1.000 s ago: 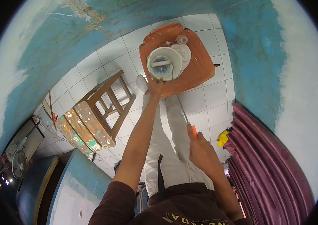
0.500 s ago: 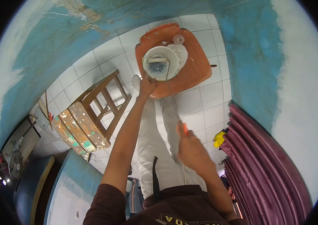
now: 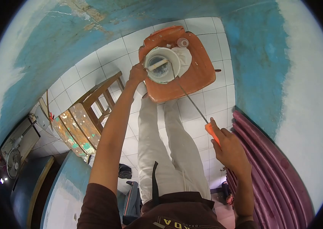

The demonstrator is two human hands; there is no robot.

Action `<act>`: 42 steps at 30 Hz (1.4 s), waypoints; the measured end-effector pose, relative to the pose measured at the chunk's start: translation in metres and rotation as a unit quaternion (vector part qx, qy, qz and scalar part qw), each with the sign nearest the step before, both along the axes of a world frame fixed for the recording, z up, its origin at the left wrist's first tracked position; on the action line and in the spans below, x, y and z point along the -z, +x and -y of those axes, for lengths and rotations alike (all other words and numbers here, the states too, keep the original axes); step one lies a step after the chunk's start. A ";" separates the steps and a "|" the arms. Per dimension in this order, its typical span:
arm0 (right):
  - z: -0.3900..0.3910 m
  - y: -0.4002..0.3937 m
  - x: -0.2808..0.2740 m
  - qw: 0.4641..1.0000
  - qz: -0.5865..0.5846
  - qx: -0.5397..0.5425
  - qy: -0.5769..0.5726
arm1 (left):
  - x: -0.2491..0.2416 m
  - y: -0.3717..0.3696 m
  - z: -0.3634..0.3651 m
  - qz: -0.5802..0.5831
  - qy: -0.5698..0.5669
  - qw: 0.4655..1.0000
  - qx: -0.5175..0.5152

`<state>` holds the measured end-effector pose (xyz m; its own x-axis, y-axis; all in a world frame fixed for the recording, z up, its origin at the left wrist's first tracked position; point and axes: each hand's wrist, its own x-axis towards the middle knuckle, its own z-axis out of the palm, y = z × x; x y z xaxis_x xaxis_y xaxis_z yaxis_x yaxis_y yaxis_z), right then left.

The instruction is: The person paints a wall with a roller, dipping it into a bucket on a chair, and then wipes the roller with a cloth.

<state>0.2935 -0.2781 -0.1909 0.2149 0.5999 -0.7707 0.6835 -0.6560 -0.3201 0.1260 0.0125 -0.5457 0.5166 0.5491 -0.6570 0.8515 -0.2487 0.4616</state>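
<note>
My right hand (image 3: pixel 231 148) is wrapped round the orange handle of a paint roller (image 3: pixel 194 103). The long thin rod of the roller slants up and left into a white bucket (image 3: pixel 173 58), where the pale roller head lies tilted over greyish, wet-looking contents. At the bucket's left side, my left hand (image 3: pixel 138 74) grips the rim, its fingertips partly hidden. The bucket stands on an orange plastic chair (image 3: pixel 203 57), in front of my legs. Beside the bucket on the seat are a whitish bag or cloth (image 3: pixel 185 57) and a small clear cup (image 3: pixel 183 42).
A worn wooden stool or bench (image 3: pixel 78 128) with peeling paint stands to the left. Purple curtains (image 3: pixel 272 168) hang at the right. Blue walls (image 3: pixel 255 65), partly painted white, surround the white tiled floor (image 3: pixel 192 110). A fan (image 3: pixel 13 163) is at far left.
My right hand has moved right, swinging the roller handle outward and tilting the roller head in the bucket. My left hand has shifted from the bucket's front to its left rim.
</note>
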 end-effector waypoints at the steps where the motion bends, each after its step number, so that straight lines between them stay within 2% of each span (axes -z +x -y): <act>1: 0.000 0.002 0.003 0.999 -0.027 0.029 0.024 | 0.010 -0.002 0.001 0.007 -0.015 1.000 -0.014; 3: 0.001 0.001 0.019 0.995 -0.057 0.059 0.049 | 0.020 -0.006 0.002 0.011 -0.029 0.999 -0.028; 5: 0.006 -0.002 0.046 0.992 -0.066 0.071 0.086 | 0.017 -0.005 0.009 0.075 -0.073 0.989 -0.105; 6: 0.005 -0.003 0.053 0.991 -0.066 0.072 0.088 | 0.011 -0.002 0.010 0.074 -0.071 0.989 -0.103; 8: 0.007 -0.006 0.058 0.992 -0.109 0.056 0.028 | -0.003 0.001 0.014 0.110 -0.104 0.976 -0.154; 12: 0.006 -0.017 0.050 0.990 -0.120 0.069 0.025 | 0.010 0.000 0.015 0.125 -0.099 0.973 -0.167; 15: 0.008 -0.024 0.038 0.989 -0.111 0.096 0.007 | 0.011 -0.002 0.025 0.121 -0.077 0.971 -0.189; 17: 0.015 -0.022 0.030 0.974 -0.141 0.161 0.068 | 0.028 -0.017 0.038 0.145 -0.015 0.963 -0.229; 19: 0.023 -0.020 0.012 0.969 -0.151 0.188 0.057 | 0.042 -0.027 0.059 0.127 0.066 0.952 -0.269; 20: 0.027 -0.020 0.000 0.962 -0.162 0.214 0.041 | 0.010 -0.025 0.071 0.134 0.053 0.949 -0.281; 21: 0.028 -0.019 -0.012 0.963 -0.159 0.210 0.053 | -0.005 -0.030 0.081 0.159 0.059 0.955 -0.242; 22: 0.031 -0.017 -0.027 0.951 -0.182 0.250 -0.013 | 0.060 -0.052 0.104 0.194 0.089 0.944 -0.252; 23: 0.036 -0.017 -0.043 0.931 -0.205 0.292 -0.077 | 0.016 -0.051 0.116 0.162 -0.056 0.947 -0.271; 24: 0.050 -0.019 -0.054 0.934 -0.200 0.290 -0.063 | -0.034 -0.044 0.132 0.165 -0.111 0.929 -0.311; 25: 0.069 -0.021 -0.059 0.915 -0.221 0.336 -0.043 | -0.026 -0.057 0.152 0.173 -0.114 0.943 -0.260; 26: 0.083 -0.022 -0.067 0.893 -0.244 0.377 -0.021 | -0.068 -0.055 0.165 0.218 -0.207 0.912 -0.279; 27: 0.092 -0.024 -0.079 0.896 -0.242 0.371 -0.001 | -0.095 -0.056 0.175 0.231 -0.317 0.871 -0.296; 28: 0.098 -0.024 -0.090 0.902 -0.229 0.367 0.010 | -0.108 -0.058 0.193 0.243 -0.370 0.841 -0.312; 29: 0.103 -0.026 -0.099 0.906 -0.216 0.364 0.022 | -0.157 -0.048 0.199 0.246 -0.440 0.801 -0.325; 30: 0.111 -0.034 -0.100 0.908 -0.213 0.359 0.047 | -0.214 -0.037 0.201 0.226 -0.458 0.808 -0.295; 32: 0.121 -0.041 -0.095 0.906 -0.216 0.346 0.118 | -0.273 -0.022 0.217 0.266 -0.469 0.783 -0.310; 33: 0.112 -0.043 -0.105 0.912 -0.210 0.336 0.101 | -0.303 -0.013 0.219 0.280 -0.458 0.789 -0.299; 35: 0.103 -0.054 -0.105 0.912 -0.199 0.310 0.182 | -0.356 -0.003 0.220 0.400 -0.380 0.784 -0.284; 36: 0.101 -0.063 -0.102 0.907 -0.192 0.287 0.242 | -0.374 -0.003 0.219 0.407 -0.369 0.788 -0.277; 37: 0.097 -0.071 -0.098 0.902 -0.173 0.241 0.313 | -0.390 -0.003 0.217 0.445 -0.349 0.770 -0.296; 38: 0.093 -0.077 -0.100 0.900 -0.173 0.232 0.326 | -0.406 -0.001 0.215 0.486 -0.329 0.746 -0.314; 42: 0.075 -0.091 -0.101 0.879 -0.179 0.218 0.385 | -0.442 -0.020 0.197 0.504 -0.334 0.724 -0.331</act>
